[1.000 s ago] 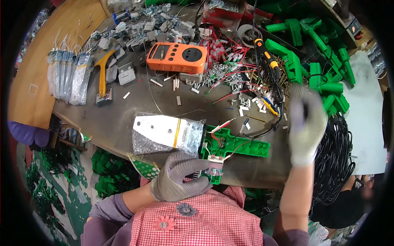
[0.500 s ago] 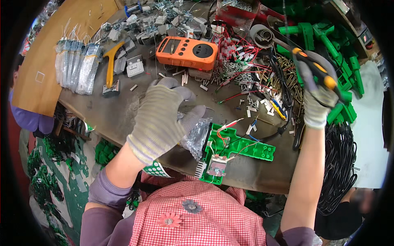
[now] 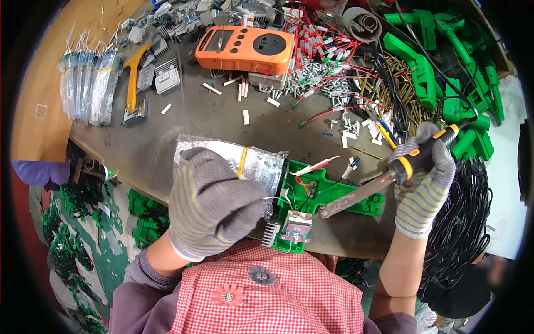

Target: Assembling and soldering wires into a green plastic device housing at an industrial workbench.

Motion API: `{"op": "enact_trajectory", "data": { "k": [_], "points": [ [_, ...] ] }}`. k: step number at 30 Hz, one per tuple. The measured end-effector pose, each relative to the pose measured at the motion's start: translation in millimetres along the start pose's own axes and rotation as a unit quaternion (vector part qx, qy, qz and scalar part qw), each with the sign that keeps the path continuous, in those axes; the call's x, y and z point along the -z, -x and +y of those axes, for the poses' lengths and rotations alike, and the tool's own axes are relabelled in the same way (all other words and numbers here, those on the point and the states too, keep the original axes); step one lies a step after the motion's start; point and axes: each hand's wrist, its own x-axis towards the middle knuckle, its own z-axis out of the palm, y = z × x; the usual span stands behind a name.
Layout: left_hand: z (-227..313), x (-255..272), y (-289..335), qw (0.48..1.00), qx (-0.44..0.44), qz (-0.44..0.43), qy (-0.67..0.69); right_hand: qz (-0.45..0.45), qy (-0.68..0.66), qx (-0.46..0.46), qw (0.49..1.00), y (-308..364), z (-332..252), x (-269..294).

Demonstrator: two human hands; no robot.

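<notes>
A green plastic housing half (image 3: 361, 206) lies at the table's front edge, with wires and a small metal-tabbed component (image 3: 295, 229) in it. From its left side extends a silver foil-like wrapped piece (image 3: 264, 167) with a yellow band, partly hidden by my left hand (image 3: 214, 203). That hand is closed, its fingertips pinching a thin white wire (image 3: 276, 199) that runs into the housing. My right hand (image 3: 425, 181) grips a soldering iron (image 3: 414, 161) by its black and orange handle. The iron's broad, scorched metal end points down-left, over the housing near the component.
Behind stands an orange multimeter (image 3: 245, 49), beside heaps of screws (image 3: 317, 78) and red-wired parts. A yellow-handled tool (image 3: 132, 78) and bundled clear-wrapped pieces (image 3: 92, 83) lie left. Green housings (image 3: 417, 72) and coiled black cords (image 3: 459, 217) fill the right side.
My right hand has brought the soldering iron down and left, over the housing. My left hand has gone from open fingers to a pinch on the wire. The wrapped silver piece shows more.
</notes>
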Motion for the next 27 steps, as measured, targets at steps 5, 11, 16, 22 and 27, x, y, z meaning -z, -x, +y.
{"op": "enact_trajectory", "data": {
  "k": [5,11,16,22,27],
  "points": [
    [5,-9,0,0.999,-0.002,-0.035,0.026,-0.04,0.023,-0.008,0.999,-1,10,1],
    [3,-9,4,0.998,0.002,-0.052,0.04,-0.005,0.032,0.023,0.999,4,19,-10],
    [3,-13,5,0.998,0.017,-0.047,0.047,-0.023,0.031,0.022,0.999,4,18,-3],
    [-1,-13,3,0.994,-0.008,-0.079,0.073,-0.021,0.012,0.011,1.0,6,17,-2],
    [2,-10,5,0.999,0.029,-0.018,0.018,-0.03,0.023,0.023,0.999,7,17,0]
  ]
}}
